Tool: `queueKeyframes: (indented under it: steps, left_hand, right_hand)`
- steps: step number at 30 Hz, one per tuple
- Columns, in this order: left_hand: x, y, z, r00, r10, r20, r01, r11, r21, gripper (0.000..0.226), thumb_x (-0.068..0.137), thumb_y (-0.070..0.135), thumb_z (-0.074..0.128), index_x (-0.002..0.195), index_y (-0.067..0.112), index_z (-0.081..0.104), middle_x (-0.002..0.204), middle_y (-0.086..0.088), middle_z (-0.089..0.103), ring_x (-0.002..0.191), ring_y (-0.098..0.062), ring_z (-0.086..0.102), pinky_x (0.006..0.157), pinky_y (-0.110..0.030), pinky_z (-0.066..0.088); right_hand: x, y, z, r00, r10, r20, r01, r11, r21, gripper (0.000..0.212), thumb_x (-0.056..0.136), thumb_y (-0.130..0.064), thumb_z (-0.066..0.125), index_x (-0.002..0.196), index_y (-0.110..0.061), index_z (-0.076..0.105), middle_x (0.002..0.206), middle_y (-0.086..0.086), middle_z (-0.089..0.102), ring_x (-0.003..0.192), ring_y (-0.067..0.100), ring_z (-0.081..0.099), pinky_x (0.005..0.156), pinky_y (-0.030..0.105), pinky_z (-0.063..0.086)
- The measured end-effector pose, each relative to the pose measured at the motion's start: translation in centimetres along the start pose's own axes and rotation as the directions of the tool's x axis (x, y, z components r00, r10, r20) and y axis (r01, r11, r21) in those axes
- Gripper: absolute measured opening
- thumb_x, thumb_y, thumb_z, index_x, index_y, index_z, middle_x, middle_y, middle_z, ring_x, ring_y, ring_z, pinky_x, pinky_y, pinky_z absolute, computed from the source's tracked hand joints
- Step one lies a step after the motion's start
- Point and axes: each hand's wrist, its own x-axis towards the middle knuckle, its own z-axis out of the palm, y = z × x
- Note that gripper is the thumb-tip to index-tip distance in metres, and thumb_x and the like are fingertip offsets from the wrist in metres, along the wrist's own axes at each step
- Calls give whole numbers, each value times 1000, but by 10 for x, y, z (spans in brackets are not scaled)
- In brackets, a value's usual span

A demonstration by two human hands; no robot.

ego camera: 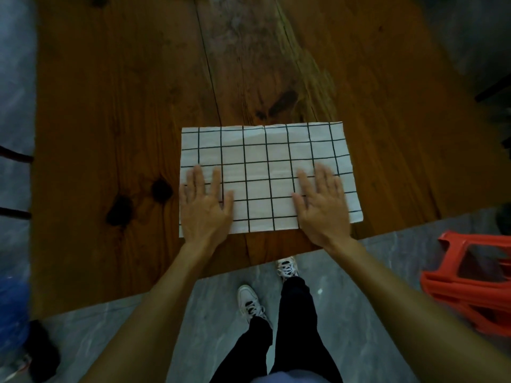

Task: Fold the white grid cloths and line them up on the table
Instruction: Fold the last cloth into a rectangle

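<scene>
Under both palms, at the near edge of the table (110, 106), lies the cloth (265, 167), spread flat and seemingly one layer, though I cannot be sure it is not already doubled. The left hand (206, 205) rests on its near-left corner and the right hand (322, 208) on its near-right part, each with fingers straight and slightly spread, pressing down and gripping nothing. The near hem runs just behind the heels of the hands, and most of the fabric stretches ahead of the fingertips toward the far hem. The cloth's long axis runs crosswise, from one hand to the other, so both hands sit about equally close to it, one per end. I judge the next fold turns on this: either the near hem is carried forward past the fingertips to the far hem, or one hand takes its end across to the other. Off to the right of the right hand, on the floor, stand red stools (470, 283).
</scene>
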Motion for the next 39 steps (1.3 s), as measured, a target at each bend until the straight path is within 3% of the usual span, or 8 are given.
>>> queueKeyframes:
  steps: [7,14,19,25,28,31,34,39]
  left_hand:
    - [-3,1,-11,999,-15,-32,18,997,75,62,95,53,13,151,28,-1,159,-9,-10,146,-24,-14,115,-51,-13]
    - [-6,52,10,993,117,-18,-118,991,-70,56,98,45,14,150,28,2,159,-6,-7,146,-20,-12,119,-43,-4]
    - [-12,7,6,998,67,-10,-68,997,-22,61,96,51,15,152,29,1,159,-6,-9,145,-19,-15,118,-38,-7]
    - [-14,-16,-9,999,-17,42,14,997,73,63,95,53,8,150,28,-6,159,-7,-12,145,-21,-17,116,-48,-13]
    - [-13,8,-11,997,78,-6,-78,996,48,62,96,48,10,151,24,-2,158,-7,-11,145,-23,-14,115,-44,-14]
    - [-16,35,-1,985,165,57,-165,986,-20,64,92,51,-1,149,26,-11,158,-6,-18,144,-18,-22,116,-39,-15]
    - [-16,33,5,980,170,102,-171,985,5,67,89,57,-7,149,28,-17,155,-3,-27,141,-16,-29,117,-40,-13]
    - [-16,-18,-10,980,150,130,-158,986,57,69,87,64,-6,147,33,-18,155,-1,-27,141,-15,-30,116,-38,-16]
  right_hand:
    - [-11,16,-10,998,52,-18,-53,996,-65,64,97,-53,11,153,-24,3,162,8,-6,148,22,-13,118,41,-11]
    - [9,-72,13,986,-165,10,164,984,62,56,100,-41,12,151,-24,-2,161,9,-7,148,22,-13,120,39,-9]
    - [-3,-19,7,998,-48,-32,47,999,-12,56,101,-43,11,154,-27,10,162,8,-1,148,20,-10,119,36,-6]
    - [-13,15,-6,997,67,-47,-67,998,9,60,97,-47,10,154,-25,11,162,7,1,148,20,-9,119,36,-6]
    - [-6,-16,-2,993,-38,-109,37,999,-17,56,99,-31,26,153,-16,16,161,12,5,149,25,-5,119,43,-2]
    - [0,-62,18,979,-200,-32,201,979,39,64,100,-29,39,153,-20,5,161,10,2,149,23,-8,121,43,1]
    - [0,-75,29,983,-182,7,181,982,48,59,101,-39,23,153,-20,4,160,7,0,148,22,-8,121,43,5]
    - [-19,-1,7,999,-32,-21,31,999,-21,56,100,-41,7,152,-23,2,161,4,-7,148,18,-14,121,37,-3]
